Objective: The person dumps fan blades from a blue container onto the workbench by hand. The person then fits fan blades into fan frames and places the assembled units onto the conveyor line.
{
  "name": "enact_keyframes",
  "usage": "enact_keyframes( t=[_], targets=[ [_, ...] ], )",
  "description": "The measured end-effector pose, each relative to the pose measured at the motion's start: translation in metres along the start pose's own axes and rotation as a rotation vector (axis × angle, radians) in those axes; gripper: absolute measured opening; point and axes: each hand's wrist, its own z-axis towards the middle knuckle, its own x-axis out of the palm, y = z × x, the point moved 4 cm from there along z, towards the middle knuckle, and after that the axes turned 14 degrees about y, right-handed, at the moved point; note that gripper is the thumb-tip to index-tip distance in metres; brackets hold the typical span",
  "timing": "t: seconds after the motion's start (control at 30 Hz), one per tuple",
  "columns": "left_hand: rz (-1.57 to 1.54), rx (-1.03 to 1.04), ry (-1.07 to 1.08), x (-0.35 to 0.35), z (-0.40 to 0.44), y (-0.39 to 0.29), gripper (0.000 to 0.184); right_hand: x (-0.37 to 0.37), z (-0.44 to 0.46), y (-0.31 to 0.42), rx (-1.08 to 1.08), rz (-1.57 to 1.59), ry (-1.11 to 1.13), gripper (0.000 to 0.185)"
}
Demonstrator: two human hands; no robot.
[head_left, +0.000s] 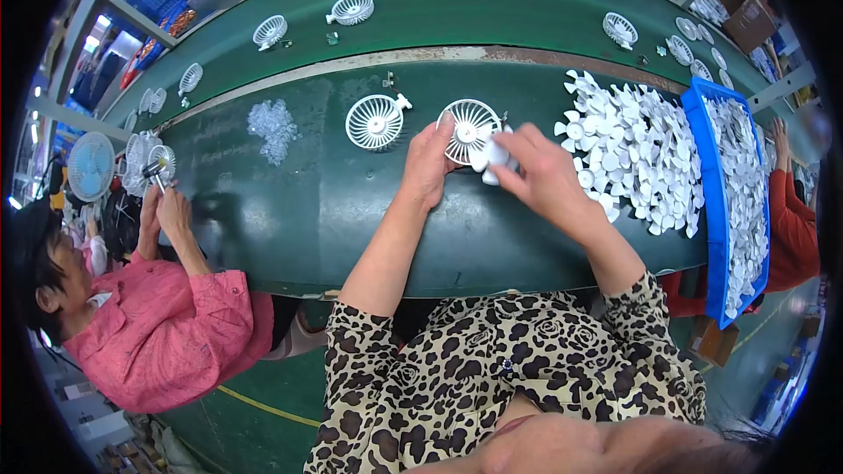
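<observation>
Green factory table [351, 228]: at the wearer's twelve o'clock, the left hand [428, 158] grips a white fan cage [464, 133]; the right hand [546, 174] pinches a blurred fan blade [494, 158] before it. Apparently fitting, which calls for aligning centres. Loose blades [637, 149] lie at the cage's three o'clock.

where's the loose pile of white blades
In the head view, the pile lies right of centre on the green bench, between the right hand and the blue bin.

We list, from the held fan housing [469, 131]: left, a second housing [375, 123]; farther left, a parts pile [273, 130]; right, a heap of fan blades [634, 151]; farther right, a bin [713, 202] of blades; behind, a belt [492, 13] bearing more housings [352, 9].
</observation>
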Motion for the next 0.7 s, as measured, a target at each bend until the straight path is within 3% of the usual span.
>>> enact_keyframes(
  t=[0.17, 0.27, 0.37, 0.5, 0.53, 0.63, 0.7],
  targets=[
    [-0.064, -0.026, 0.012, 0.008, -0.003, 0.003, 0.04, 0.023, 0.028, -0.014, -0.057, -0.133, -0.031, 0.027],
    [0.077, 0.017, -0.021, 0.001, -0.001, 0.011, 0.03, 0.035, 0.035, -0.018, -0.052, -0.136, -0.064, 0.025],
    [0.247, 0.099, -0.084, 0.0, -0.001, 0.005, 0.031, 0.038, 0.037, -0.017, -0.046, -0.131, -0.054, 0.033],
    [0.501, 0.188, -0.127, 0.001, -0.004, -0.006, 0.026, 0.009, 0.033, -0.011, -0.135, -0.211, -0.238, 0.052],
    [0.531, 0.201, -0.092, 0.003, -0.005, -0.006, 0.026, 0.009, 0.035, -0.022, -0.141, -0.125, -0.189, 0.05],
    [0.734, 0.218, -0.053, 0.009, -0.009, -0.009, 0.026, 0.021, 0.052, -0.058, 0.082, 0.416, 0.336, 0.047],
    [0.786, 0.203, -0.066, 0.008, -0.009, -0.006, 0.026, 0.027, 0.053, -0.064, 0.038, 0.327, 0.311, 0.044]
  ],
)
